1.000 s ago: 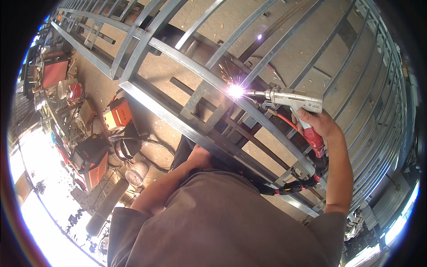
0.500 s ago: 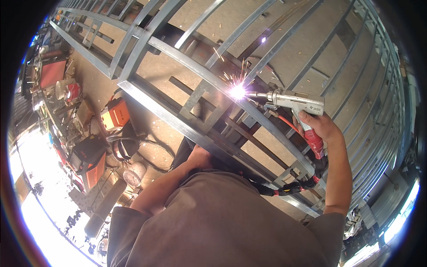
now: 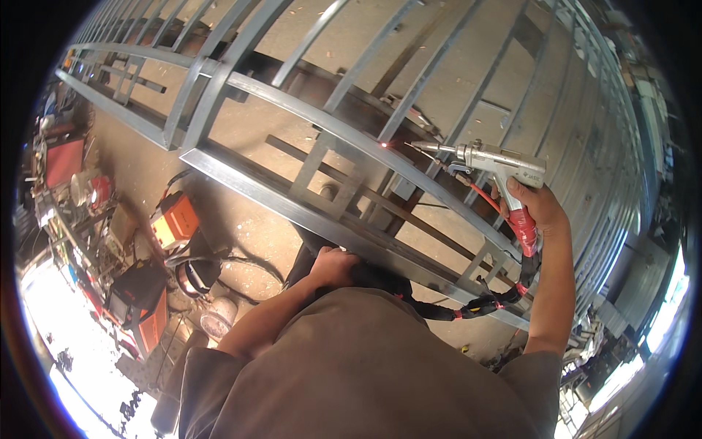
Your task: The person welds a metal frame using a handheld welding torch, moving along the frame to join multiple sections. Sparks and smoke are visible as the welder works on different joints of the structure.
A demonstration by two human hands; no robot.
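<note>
Head view: right hand (image 3: 537, 208) grips welding gun (image 3: 486, 157).

Metal fabrication workshop: steel tube frame (image 3: 307, 110) at 12 o'clock, orange welding machines (image 3: 172, 223) and cables at 9 o'clock.

The welding gun (image 3: 486, 162) is silver-grey with a red grip. It lies almost level, its thin nozzle pointing to the left. A small orange glow shows at the tip, just beside a slanted bar of the steel frame (image 3: 307, 117). The frame is grey, made of long rails joined by many cross bars. A black cable with red ties hangs from the grip.
</note>
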